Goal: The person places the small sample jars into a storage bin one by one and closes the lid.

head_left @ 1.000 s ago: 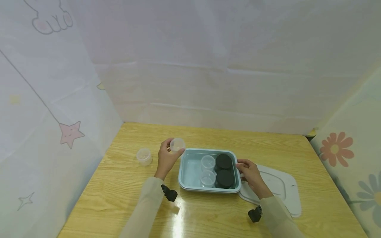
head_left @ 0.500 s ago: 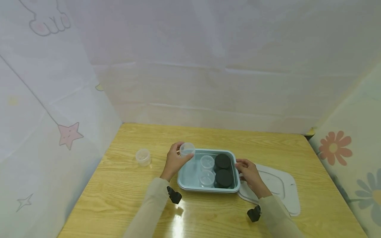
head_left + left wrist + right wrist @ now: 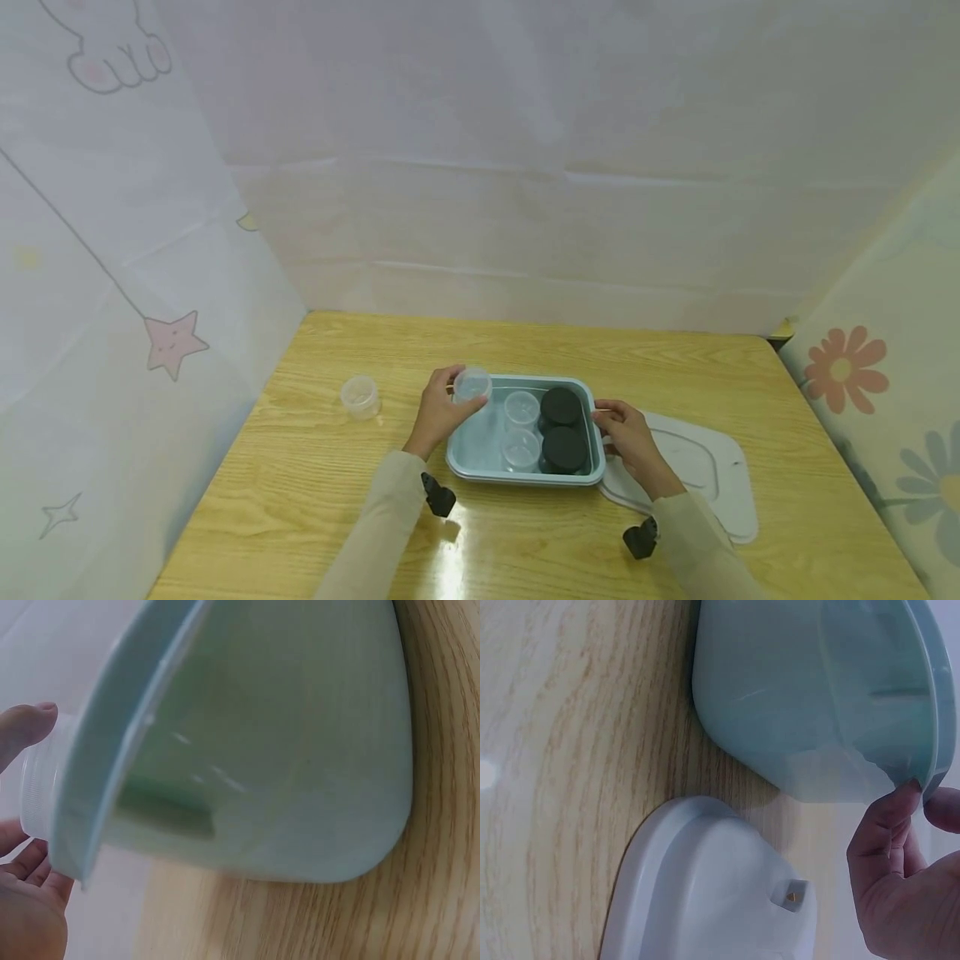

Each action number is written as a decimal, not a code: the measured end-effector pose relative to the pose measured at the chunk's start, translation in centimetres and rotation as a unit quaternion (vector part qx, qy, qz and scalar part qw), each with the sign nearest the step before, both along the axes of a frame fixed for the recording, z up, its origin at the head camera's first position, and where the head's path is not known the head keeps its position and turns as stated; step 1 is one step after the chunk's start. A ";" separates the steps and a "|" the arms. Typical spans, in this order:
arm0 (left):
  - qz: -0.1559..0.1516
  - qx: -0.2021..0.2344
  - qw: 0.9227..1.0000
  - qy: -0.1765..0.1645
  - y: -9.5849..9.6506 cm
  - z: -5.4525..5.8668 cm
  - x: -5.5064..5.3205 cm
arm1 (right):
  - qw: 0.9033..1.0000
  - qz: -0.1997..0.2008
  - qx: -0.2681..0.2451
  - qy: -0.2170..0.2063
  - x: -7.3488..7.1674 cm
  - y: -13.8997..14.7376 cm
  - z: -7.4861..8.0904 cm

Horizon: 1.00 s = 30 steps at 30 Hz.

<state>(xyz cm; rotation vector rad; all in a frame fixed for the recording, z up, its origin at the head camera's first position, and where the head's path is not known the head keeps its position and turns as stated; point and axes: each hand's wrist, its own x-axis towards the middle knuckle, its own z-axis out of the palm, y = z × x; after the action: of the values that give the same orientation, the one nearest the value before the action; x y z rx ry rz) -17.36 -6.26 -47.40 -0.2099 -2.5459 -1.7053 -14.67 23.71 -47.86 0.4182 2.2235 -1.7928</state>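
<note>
A light-blue plastic tub point(image 3: 480, 477) stands on the wooden table. Over its back left corner my left hand point(image 3: 438, 412) holds a clear plastic jar point(image 3: 472, 385) between thumb and fingers. In the left wrist view the ribbed side of the jar point(image 3: 39, 787) shows at the tub's rim. My right hand point(image 3: 627, 437) pinches the tub's right rim, thumb and fingers on either side of it in the right wrist view. Inside the tub, two clear jars point(image 3: 521, 450) stand in the middle and two jars with black lids point(image 3: 564, 450) along the right side.
Another clear jar point(image 3: 361, 397) stands on the table left of the tub. A white lid point(image 3: 705, 471) lies flat to the right, partly under the right forearm. Printed sheets point(image 3: 480, 208) rise behind the table point(image 3: 300, 517) and along both sides.
My left hand has carried the clear jar rightward from beside the tub to over its back left corner, then slightly lower. My right hand keeps its grip on the rim.
</note>
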 end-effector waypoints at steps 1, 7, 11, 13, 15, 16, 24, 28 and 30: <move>0.000 -0.003 1.000 0.002 0.0 -0.1 0.0 | 1.000 0.000 0.001 0.000 0.0 0.0 0.0; 0.001 -0.024 1.000 0.010 0.1 -0.7 -0.3 | 1.000 -0.001 0.005 0.001 0.0 0.0 0.0; 0.009 -0.050 0.998 0.021 0.3 -0.9 -0.4 | 1.000 0.000 0.002 0.000 0.0 -0.1 -0.1; 0.014 -0.068 0.997 0.025 0.4 -0.9 -0.3 | 1.000 0.001 0.002 -0.001 0.0 -0.1 -0.1; 0.017 -0.085 0.996 0.025 0.5 -0.9 -0.2 | 1.000 0.003 0.003 0.000 0.0 -0.1 0.0; 0.017 -0.092 0.995 0.025 0.6 -0.9 -0.2 | 1.000 0.004 0.005 0.000 0.0 -0.1 0.0; 0.029 -0.148 0.985 0.084 0.5 -1.7 0.0 | 1.000 0.004 0.004 -0.002 0.0 -0.1 0.0; 0.027 -0.158 0.982 0.096 0.4 -2.1 0.1 | 1.000 0.001 0.004 -0.002 0.1 -0.1 0.1; 0.025 -0.156 0.983 0.095 0.4 -2.1 0.1 | 1.000 0.000 0.002 -0.002 0.1 0.0 0.1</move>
<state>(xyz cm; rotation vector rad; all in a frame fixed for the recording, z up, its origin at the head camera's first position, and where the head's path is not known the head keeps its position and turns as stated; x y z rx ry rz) -17.24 -5.82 -49.51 -0.3066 -2.6331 -1.1987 -14.58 23.68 -47.79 0.4217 2.2252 -1.7863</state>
